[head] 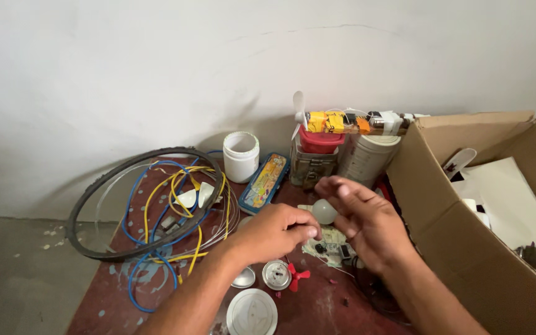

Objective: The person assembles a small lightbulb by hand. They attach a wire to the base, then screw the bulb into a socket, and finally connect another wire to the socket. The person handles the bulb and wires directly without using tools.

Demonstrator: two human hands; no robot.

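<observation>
You held a small white bulb dome between both hands over the dark red table.

Your left hand was curled, its fingertips closed and pressing on the lower left side of the dome. Your right hand cupped the dome from the right, the fingers half bent and loose around it, thumb side toward the dome. Just under your hands lay a small circuit board. Near it on the table were a little red propeller, a round metal cap and a white round cover. To the left lay a coil of blue and yellow wires inside a black ring. A white jar stood by the wall, and an open cardboard box was on your right.
</observation>
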